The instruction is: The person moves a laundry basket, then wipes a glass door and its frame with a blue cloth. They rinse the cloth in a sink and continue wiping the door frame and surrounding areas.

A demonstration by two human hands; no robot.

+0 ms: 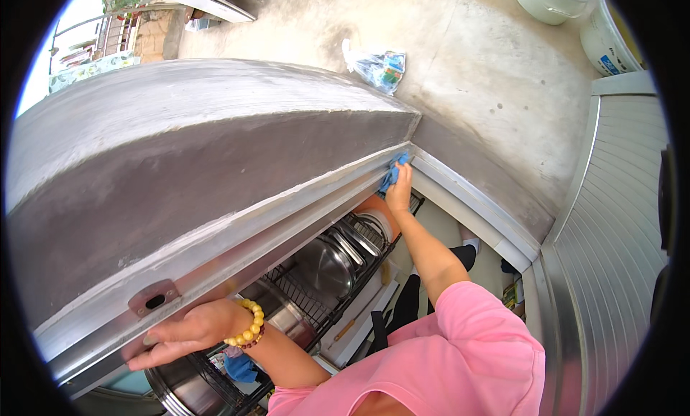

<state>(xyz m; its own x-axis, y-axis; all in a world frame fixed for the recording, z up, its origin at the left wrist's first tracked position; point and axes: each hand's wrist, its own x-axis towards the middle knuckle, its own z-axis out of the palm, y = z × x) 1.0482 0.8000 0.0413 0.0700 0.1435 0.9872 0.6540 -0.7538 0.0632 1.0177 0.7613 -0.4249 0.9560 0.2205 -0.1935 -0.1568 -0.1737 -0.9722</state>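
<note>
My right hand [400, 189] holds a blue cloth [392, 173] against the metal door frame [237, 222], close to the corner where two lengths of the frame meet. The fingers are bent over the cloth and hide part of it. At the lower left, my left hand [194, 329] rests along the frame's inner edge with fingers extended and nothing in them. A beaded bracelet circles that wrist. Just above this hand, a strike plate [154, 299] with a dark slot is set in the frame.
Below the frame, a black wire rack [302, 297] carries a steel pan [326, 267], other metal cookware and an orange basin [377, 208]. A ribbed metal door [614, 211] stands at right. Outside are a concrete wall [205, 173], a plastic bag [380, 71] and white buckets [555, 3].
</note>
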